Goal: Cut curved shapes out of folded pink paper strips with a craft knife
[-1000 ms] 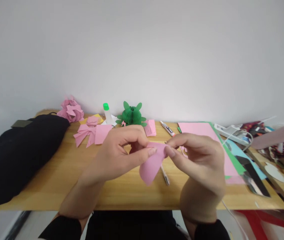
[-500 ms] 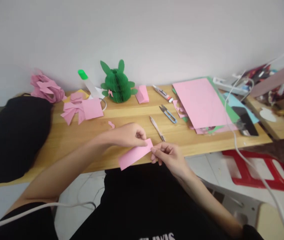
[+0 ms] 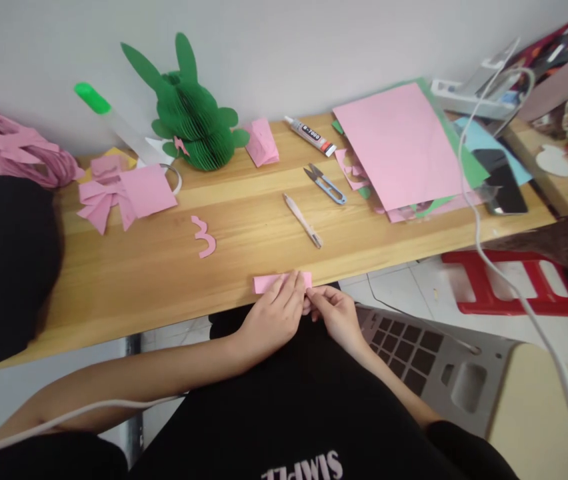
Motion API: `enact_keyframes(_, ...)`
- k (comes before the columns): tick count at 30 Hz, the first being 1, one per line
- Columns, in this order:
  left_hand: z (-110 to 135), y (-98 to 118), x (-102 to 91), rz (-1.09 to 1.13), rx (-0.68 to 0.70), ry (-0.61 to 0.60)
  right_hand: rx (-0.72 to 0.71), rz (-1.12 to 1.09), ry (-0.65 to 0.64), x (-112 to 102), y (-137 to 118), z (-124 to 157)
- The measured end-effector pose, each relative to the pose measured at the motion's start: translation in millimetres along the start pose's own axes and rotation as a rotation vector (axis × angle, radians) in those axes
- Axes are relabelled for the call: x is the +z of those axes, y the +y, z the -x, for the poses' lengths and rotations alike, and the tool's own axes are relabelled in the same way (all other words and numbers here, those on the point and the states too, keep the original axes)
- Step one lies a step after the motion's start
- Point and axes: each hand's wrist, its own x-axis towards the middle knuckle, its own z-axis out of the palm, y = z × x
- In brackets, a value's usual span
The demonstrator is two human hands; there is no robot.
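At the near edge of the light wooden tabletop (image 3: 164, 280), a small pink paper strip (image 3: 269, 283) lies flat. The left hand (image 3: 274, 320) presses it down with its fingers laid out straight, its grip wide. The right hand (image 3: 337, 315) pinches the strip's right end in a narrow grip. A white pen (image 3: 303, 220) and blue-handled thread snips (image 3: 325, 184) lie farther back, apart from the strip.

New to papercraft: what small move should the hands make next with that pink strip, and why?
Probably press the left hand along the pink strip to flatten it: it lies at the table edge, right hand touching its end.
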Motion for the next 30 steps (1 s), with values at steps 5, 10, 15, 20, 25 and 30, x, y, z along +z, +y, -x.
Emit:
enact_keyframes(5,4,-1,6.6,0.023,-0.014,0.073,-0.001,0.03,-0.001,-2,0,0)
enact_keyframes(10,6,2,12.6,0.071,-0.071,0.131,-0.029,0.086,-0.004,-3,1,-1)
enact_keyframes(15,8,4,18.5,0.145,-0.125,0.15,-0.123,0.206,0.023,-8,3,2)
enact_keyframes(20,8,6,20.1,0.195,-0.148,0.17,-0.57,0.56,0.165,-19,2,6)
enact_keyframes(25,6,7,19.0,0.183,-0.145,0.183,-1.095,1.322,0.241,-21,2,0)
enact_keyframes(30,5,8,19.5,0.142,-0.147,0.199,-1.088,1.591,0.218,-23,3,1)
